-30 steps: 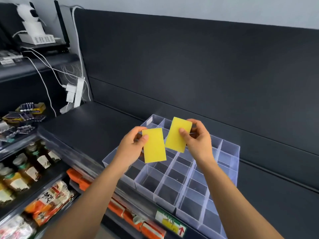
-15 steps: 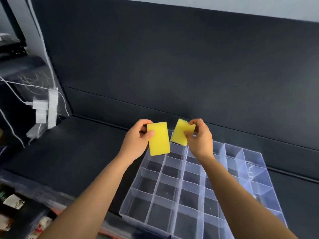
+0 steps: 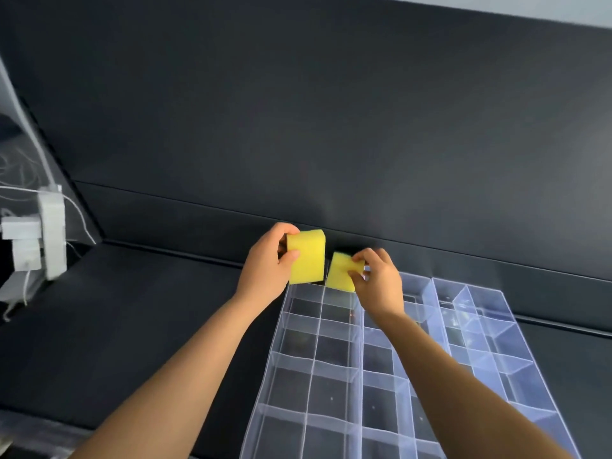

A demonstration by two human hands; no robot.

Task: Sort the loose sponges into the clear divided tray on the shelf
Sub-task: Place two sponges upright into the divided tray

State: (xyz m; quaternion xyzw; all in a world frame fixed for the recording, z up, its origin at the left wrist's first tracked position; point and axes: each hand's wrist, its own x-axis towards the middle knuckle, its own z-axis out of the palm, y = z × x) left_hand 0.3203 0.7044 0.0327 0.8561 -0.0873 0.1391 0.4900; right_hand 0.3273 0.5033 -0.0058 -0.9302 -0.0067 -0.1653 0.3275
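Both now lowered to the clear divided tray's [image 3: 361,359] far row for placing, your left hand [image 3: 265,270] pinches one yellow sponge [image 3: 306,256], your right hand [image 3: 381,286] the other sponge [image 3: 339,271].

Tall dark grey matte back panel [image 3: 298,111] fills most of view. Thin horizontal seam [image 3: 198,203] crosses it low down. Dark grey matte shelf deck [image 3: 132,326] meets panel at its base, faint sheen on surface. Sliver of pale grey wall [image 3: 583,8] above panel, top right. Far left, past panel's slanted edge: white blocky power strip with plugs [image 3: 49,240], upright, blurred. Thin white cables [image 3: 82,217] loop beside it. Scuffed grey front lip [image 3: 29,429] of deck at lower left corner.
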